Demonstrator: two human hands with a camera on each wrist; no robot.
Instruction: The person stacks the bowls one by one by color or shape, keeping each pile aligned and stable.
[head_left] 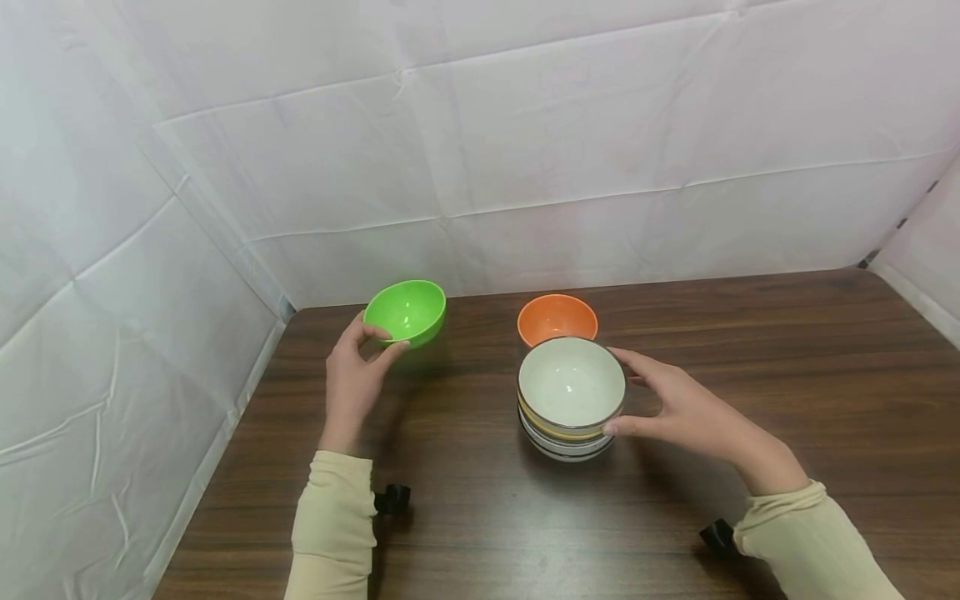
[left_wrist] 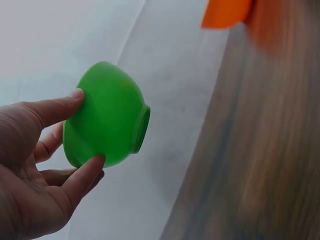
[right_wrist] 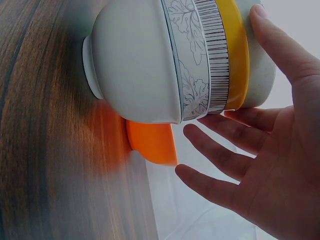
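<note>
My left hand [head_left: 354, 372] holds a green bowl [head_left: 407, 310] by its near rim, thumb on one side and fingers on the other. The left wrist view shows that bowl [left_wrist: 107, 117] raised off the tabletop. A stack of several bowls stands near the middle. Its top is a white bowl [head_left: 572, 382] with a dark rim. My right hand [head_left: 686, 412] grips the top bowl at its right side, thumb in front and fingers behind. Lower down are a yellow band [right_wrist: 235, 55] and a leaf-patterned band [right_wrist: 189, 60].
Just behind the stack sits an orange bowl [head_left: 557, 317], partly hidden by it. The brown wooden table [head_left: 465, 517] ends at white cloth walls [head_left: 525, 150] behind and at the left. A dark strap end [head_left: 393, 498] hangs by the left sleeve.
</note>
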